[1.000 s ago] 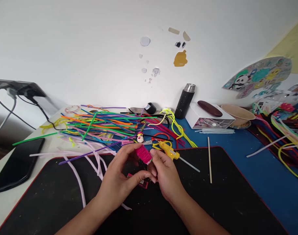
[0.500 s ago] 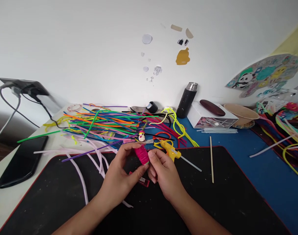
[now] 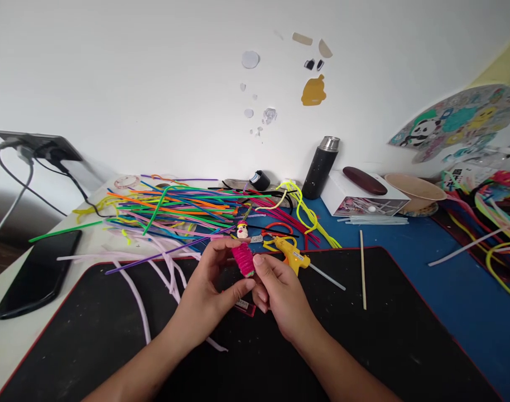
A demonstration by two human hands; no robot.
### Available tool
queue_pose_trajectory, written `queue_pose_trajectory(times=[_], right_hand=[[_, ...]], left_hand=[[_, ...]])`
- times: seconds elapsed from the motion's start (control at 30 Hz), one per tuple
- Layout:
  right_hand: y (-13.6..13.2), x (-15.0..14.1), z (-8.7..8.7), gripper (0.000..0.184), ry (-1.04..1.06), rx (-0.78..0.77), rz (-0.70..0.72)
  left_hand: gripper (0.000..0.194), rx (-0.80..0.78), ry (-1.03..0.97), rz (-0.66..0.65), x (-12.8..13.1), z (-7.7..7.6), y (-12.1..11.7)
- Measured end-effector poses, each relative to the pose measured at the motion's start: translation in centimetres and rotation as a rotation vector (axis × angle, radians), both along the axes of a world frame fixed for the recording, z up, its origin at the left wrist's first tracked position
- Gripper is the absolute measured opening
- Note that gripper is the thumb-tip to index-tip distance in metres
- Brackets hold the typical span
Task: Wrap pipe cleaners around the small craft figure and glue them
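Between my two hands is a magenta coil of wound pipe cleaner [image 3: 243, 259], tilted, with a bit of green at its lower end. My left hand [image 3: 215, 285] pinches it, fingers at the top and thumb at the lower end. Thumb and fingers of my right hand [image 3: 278, 285] close on its right side. Just beyond the coil lies a small doll-like head [image 3: 242, 229] with a pink and yellow top. A yellow glue gun [image 3: 291, 253] with a clear stick rests right of it. Under my hands, a red packet [image 3: 245, 307] is partly hidden.
Many coloured pipe cleaners [image 3: 183, 207] lie heaped at the back left, and pale ones [image 3: 133, 296] trail over the black mat [image 3: 322, 357]. A wooden stick [image 3: 362, 271], a black flask [image 3: 321, 167], a white box [image 3: 342, 195] and a phone [image 3: 37, 279] stand or lie around.
The magenta coil has turned and shifted slightly up in my fingers. My left thumb sits a little further from its lower end. The whole view has shifted slightly.
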State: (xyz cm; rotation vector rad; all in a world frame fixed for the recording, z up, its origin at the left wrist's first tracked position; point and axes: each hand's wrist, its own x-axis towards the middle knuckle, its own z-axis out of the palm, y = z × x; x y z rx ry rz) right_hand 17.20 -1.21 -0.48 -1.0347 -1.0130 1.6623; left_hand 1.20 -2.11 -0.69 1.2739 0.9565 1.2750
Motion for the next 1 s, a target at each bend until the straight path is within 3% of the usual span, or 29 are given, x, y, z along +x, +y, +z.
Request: queue_pose_trajectory(times=[0.13,0.47,0.67,1.0], right_hand=[[0.0,0.2,0.1,0.057,-0.038,0.032,-0.033],[0.0,0.4,0.5,0.056,-0.184,0.083,-0.062],[0.1,0.5,0.5,0.055,-0.103,0.059,-0.009],[0.2,0.5,0.5,0.050,-0.056,0.013,0.001]], left_hand=[[0.045,-0.032,-0.021,-0.042,-0.4,0.5,-0.1],[0.043,-0.114,-0.075,-0.006,-0.1,1.0,0.4],[0.035,-0.150,-0.239,-0.079,-0.1,0.7,1.0],[0.047,-0.255,-0.390,-0.051,-0.2,0.2,1.2]])
